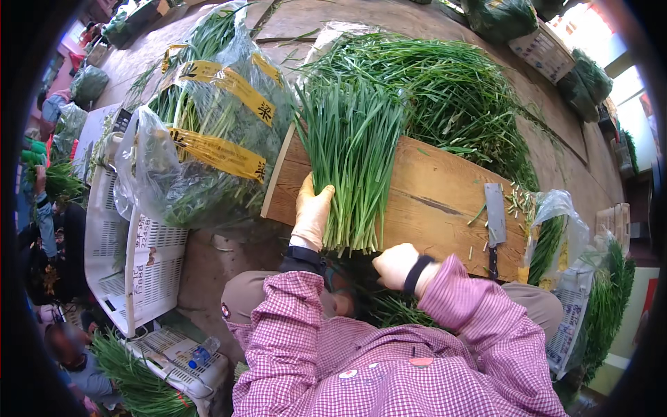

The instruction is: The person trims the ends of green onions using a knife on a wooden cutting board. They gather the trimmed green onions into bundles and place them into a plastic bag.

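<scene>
A thick bunch of green garlic chives lies across a wooden board, its pale cut ends toward me and past the board's near edge. My left hand, in a light glove, grips the bunch's left side near those ends, thumb on top and the other fingers partly hidden. Just right of the cut ends, at the board's near edge, my right hand is closed. Whatever its curled fingers hold, if anything, I cannot make out. A cleaver with a dark handle rests on the board's right side among short stem trimmings.
Loose chives are heaped beyond the board. Left of it stands a clear plastic bag of greens with yellow tape, beside a white plastic crate. Another bag and crate are at right. More chives lie below the board.
</scene>
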Demonstrator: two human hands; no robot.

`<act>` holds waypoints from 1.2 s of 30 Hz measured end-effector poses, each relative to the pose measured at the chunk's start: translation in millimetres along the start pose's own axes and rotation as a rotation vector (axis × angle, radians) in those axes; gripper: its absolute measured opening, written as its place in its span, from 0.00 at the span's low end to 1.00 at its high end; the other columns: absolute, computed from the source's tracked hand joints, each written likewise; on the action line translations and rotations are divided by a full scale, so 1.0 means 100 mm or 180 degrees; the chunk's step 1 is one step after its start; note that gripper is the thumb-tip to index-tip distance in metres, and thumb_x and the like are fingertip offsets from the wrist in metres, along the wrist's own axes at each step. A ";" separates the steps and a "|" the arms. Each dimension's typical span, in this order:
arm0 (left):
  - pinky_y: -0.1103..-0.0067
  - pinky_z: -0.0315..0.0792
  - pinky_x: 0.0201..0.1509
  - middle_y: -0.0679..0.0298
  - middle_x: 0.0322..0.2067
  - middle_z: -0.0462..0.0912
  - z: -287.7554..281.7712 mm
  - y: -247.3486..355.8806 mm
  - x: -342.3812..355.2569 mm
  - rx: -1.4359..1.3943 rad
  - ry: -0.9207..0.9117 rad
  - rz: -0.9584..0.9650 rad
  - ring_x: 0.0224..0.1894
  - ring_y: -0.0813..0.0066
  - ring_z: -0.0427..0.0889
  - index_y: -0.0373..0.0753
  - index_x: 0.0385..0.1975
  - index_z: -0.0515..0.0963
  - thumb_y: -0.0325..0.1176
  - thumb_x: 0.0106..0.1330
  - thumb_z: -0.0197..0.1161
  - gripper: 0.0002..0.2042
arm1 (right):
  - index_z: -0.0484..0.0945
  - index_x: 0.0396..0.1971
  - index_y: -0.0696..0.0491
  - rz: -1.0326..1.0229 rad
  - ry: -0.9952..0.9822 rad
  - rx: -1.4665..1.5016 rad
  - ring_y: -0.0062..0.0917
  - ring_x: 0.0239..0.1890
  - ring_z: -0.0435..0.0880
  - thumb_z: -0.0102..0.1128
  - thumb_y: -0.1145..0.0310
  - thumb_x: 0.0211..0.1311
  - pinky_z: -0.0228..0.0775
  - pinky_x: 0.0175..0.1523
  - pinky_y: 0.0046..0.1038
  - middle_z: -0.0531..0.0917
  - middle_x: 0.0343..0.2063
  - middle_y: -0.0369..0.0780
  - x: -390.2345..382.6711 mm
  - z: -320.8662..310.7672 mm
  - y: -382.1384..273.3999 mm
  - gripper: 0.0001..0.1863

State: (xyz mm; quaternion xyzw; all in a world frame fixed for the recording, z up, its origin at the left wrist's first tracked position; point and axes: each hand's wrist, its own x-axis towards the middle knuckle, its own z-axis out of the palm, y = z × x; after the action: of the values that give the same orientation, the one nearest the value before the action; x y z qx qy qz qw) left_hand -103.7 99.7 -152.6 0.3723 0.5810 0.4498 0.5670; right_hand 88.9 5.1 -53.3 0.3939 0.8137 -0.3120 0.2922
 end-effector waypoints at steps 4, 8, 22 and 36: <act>0.73 0.70 0.65 0.53 0.60 0.78 0.03 0.02 -0.01 0.0670 0.0099 0.0132 0.59 0.63 0.78 0.32 0.70 0.65 0.32 0.65 0.69 0.33 | 0.86 0.40 0.49 -0.0116 0.1283 0.1198 0.41 0.37 0.89 0.59 0.64 0.62 0.81 0.44 0.40 0.89 0.33 0.44 -0.05 0.30 0.01 0.11; 0.61 0.57 0.76 0.44 0.74 0.56 0.09 0.05 -0.08 0.1888 0.0353 0.0220 0.74 0.45 0.58 0.38 0.77 0.48 0.47 0.58 0.76 0.52 | 0.82 0.49 0.47 0.0556 0.2321 0.1597 0.42 0.42 0.88 0.56 0.57 0.68 0.80 0.48 0.43 0.89 0.39 0.45 0.02 0.37 0.25 0.16; 0.51 0.52 0.75 0.50 0.78 0.48 0.24 0.01 -0.13 0.3927 0.0519 0.0648 0.76 0.47 0.53 0.45 0.80 0.41 0.67 0.51 0.72 0.62 | 0.64 0.71 0.53 -0.0455 0.1361 0.6106 0.29 0.56 0.83 0.52 0.52 0.78 0.76 0.60 0.36 0.82 0.57 0.43 0.06 0.52 0.54 0.30; 0.62 0.69 0.66 0.49 0.58 0.79 1.19 0.37 -1.22 0.1287 -0.1671 0.2869 0.61 0.48 0.77 0.37 0.69 0.67 0.33 0.62 0.68 0.33 | 0.59 0.73 0.50 -0.1001 0.1609 0.7558 0.35 0.69 0.70 0.48 0.34 0.72 0.63 0.71 0.44 0.70 0.67 0.42 -0.77 1.09 0.27 0.42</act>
State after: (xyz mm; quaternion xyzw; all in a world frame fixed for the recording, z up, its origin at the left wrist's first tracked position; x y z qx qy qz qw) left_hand 21.7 9.0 -72.2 0.7847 0.2785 0.4195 0.3616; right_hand 175.8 -97.2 -74.4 0.3628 0.0964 -0.8071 -0.4557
